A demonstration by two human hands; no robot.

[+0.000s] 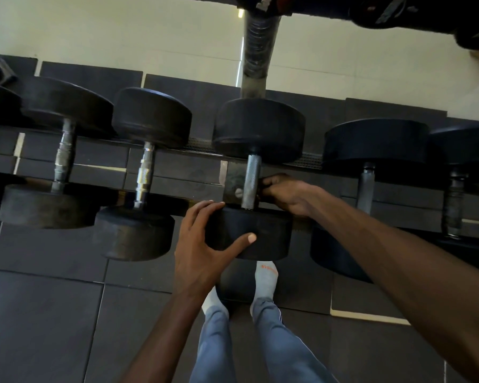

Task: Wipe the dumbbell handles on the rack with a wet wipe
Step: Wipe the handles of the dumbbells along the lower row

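Steadying the middle dumbbell on the rack, the left hand spreads straight fingers over its near weight, likely to stop rolling. The right hand curls against the handle; no wipe shows, perhaps hidden.

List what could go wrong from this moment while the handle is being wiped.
The left hand only steadies the near head of the middle dumbbell; if it rolls on the rack rail, the feet stand right below. The right hand works at the handle by the head, so fingers could pinch. No wipe is visible.
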